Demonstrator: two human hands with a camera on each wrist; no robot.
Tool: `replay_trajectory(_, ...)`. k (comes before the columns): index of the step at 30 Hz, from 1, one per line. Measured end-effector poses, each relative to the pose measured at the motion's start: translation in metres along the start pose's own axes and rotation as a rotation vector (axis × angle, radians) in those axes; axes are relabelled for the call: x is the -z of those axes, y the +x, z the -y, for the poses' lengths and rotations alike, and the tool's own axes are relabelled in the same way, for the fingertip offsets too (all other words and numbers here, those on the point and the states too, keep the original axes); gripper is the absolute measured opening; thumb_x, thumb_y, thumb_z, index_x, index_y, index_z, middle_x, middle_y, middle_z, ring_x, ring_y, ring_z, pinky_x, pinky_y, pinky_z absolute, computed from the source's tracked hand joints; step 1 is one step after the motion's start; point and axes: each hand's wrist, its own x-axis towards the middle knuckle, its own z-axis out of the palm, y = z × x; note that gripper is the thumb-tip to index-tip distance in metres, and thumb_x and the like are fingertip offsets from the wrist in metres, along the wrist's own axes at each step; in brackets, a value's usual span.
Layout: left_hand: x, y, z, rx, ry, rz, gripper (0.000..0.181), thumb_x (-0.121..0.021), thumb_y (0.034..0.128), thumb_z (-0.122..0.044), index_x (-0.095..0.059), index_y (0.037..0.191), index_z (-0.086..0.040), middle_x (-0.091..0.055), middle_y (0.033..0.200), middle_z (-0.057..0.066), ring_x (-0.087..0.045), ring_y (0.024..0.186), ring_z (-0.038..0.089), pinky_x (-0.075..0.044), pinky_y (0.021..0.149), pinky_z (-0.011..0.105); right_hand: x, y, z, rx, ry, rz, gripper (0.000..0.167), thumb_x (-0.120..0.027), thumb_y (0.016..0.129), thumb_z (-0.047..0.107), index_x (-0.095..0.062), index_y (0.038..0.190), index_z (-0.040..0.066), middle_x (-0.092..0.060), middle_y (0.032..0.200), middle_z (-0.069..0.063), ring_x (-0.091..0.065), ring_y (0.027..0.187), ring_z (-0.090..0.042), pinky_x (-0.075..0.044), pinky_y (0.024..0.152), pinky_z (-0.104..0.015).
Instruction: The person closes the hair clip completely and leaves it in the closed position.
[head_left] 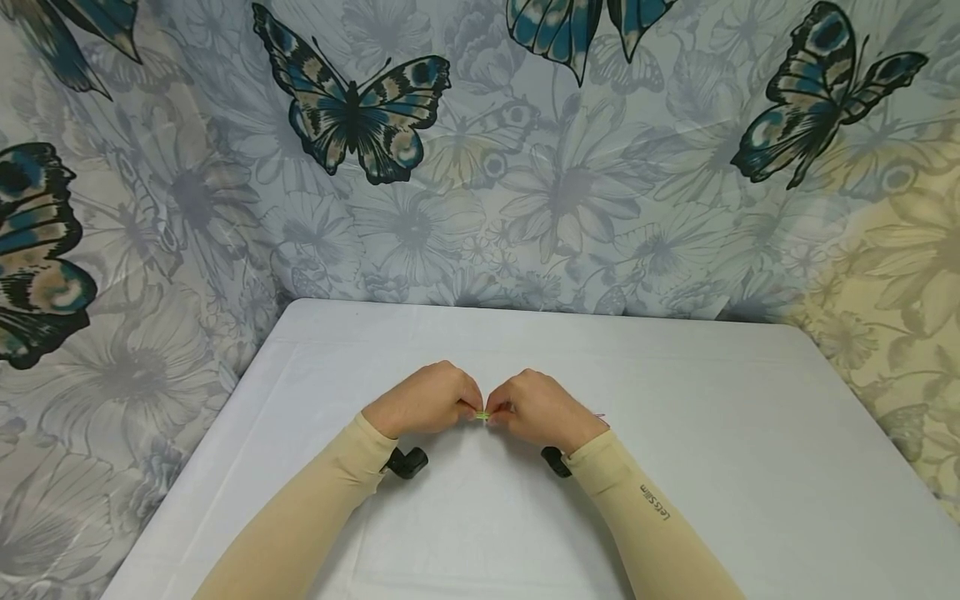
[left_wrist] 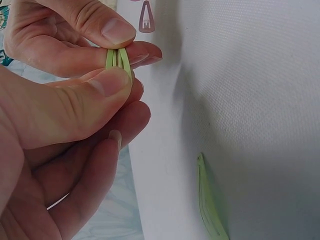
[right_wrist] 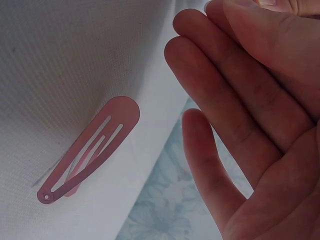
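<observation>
Between both hands, above the white table, is a small light-green snap hair clip [left_wrist: 118,58]. My left hand [head_left: 429,402] pinches one end of it between thumb and index finger. At the other end, the thumb and index finger of my right hand [head_left: 546,410] pinch it too. The fingertips cover both ends. A second green hair clip [left_wrist: 209,202] lies on the table below the left hand. In the right wrist view a pink snap hair clip [right_wrist: 92,147] lies beside the right hand, whose other fingers extend loosely. A smaller-looking pinkish clip [left_wrist: 146,18] shows at the top of the left wrist view.
A white cloth covers the table [head_left: 465,533]. Behind it and at the sides hangs butterfly-and-flower fabric [head_left: 420,225]. Black wrist devices [head_left: 407,463] sit under both cuffs, and beige sleeves [head_left: 300,517] cover the forearms.
</observation>
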Motion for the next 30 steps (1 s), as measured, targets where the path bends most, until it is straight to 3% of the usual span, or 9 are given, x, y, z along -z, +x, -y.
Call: replay_trajectory(30, 0.0006, -0.0008, 0.0018, 0.001, -0.039, 0.017, 0.009, -0.08, 0.0938, -0.003, -0.086, 0.095, -0.01, -0.083, 0.096, -0.004, -0.071, 0.085, 0.003, -0.056, 0.079, 0.02, 0.0014, -0.0005, 0.0003, 0.003, 0.019, 0.014, 0.009, -0.084, 0.092, 0.008, -0.086, 0.09, 0.017, -0.079, 0.085, 0.013, -0.061, 0.073, -0.001, -0.053, 0.073, -0.023)
